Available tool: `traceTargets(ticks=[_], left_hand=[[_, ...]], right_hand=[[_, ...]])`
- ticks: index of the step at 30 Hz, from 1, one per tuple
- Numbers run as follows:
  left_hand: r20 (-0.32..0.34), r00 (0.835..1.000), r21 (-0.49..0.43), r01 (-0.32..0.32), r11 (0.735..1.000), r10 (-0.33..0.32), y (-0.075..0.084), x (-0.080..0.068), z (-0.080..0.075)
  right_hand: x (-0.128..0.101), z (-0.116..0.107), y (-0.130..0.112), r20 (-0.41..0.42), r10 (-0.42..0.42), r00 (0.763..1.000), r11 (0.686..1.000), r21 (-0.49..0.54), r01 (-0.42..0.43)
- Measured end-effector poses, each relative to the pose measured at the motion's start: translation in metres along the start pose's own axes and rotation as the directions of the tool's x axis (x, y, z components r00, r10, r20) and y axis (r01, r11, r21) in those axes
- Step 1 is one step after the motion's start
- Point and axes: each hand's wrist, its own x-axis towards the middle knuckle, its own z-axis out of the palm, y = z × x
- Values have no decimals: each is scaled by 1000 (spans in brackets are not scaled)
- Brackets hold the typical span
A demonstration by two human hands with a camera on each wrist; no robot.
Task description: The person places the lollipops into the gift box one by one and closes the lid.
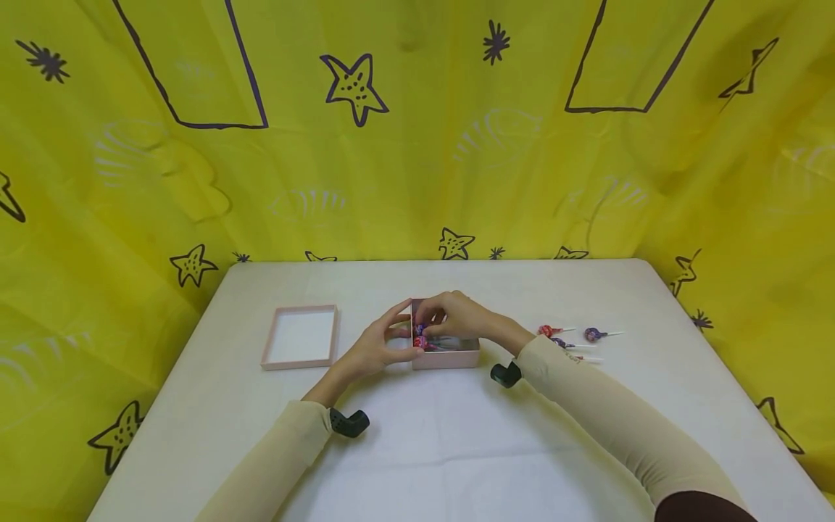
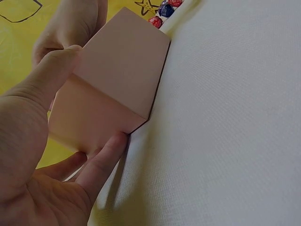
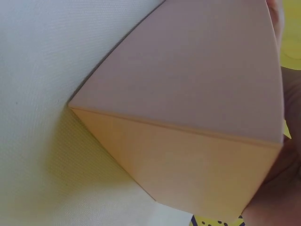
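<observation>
An uncovered pale pink box (image 1: 446,360) stands on the table. My left hand (image 1: 378,344) holds it by the left end, thumb at the near corner and fingers spread along the end wall, as the left wrist view shows. My right hand (image 1: 459,315) reaches over the far side into the box, its curled fingers pinching a purple-wrapped lollipop (image 1: 419,329). Beside that one, a red-wrapped lollipop (image 1: 420,341) lies in the box with its head to the left. In the right wrist view the box walls (image 3: 188,70) hide the right fingertips.
Left of the box lies a shallow pink-rimmed lid (image 1: 333,337), its white inside facing up. Several lollipops lie to the right, among them a red one (image 1: 545,330) and a purple one (image 1: 592,334); the right forearm partly covers the nearer ones. A yellow curtain (image 1: 404,181) hangs behind the white table (image 1: 443,428).
</observation>
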Motion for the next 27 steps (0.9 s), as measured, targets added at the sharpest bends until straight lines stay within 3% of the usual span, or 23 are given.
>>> traceTargets(ticks=[27], left_hand=[[-2,1000,-24,16,1000,-16,0,-1,0]], right_hand=[[-2,-10,2,33,-24,999,999,-44,25]])
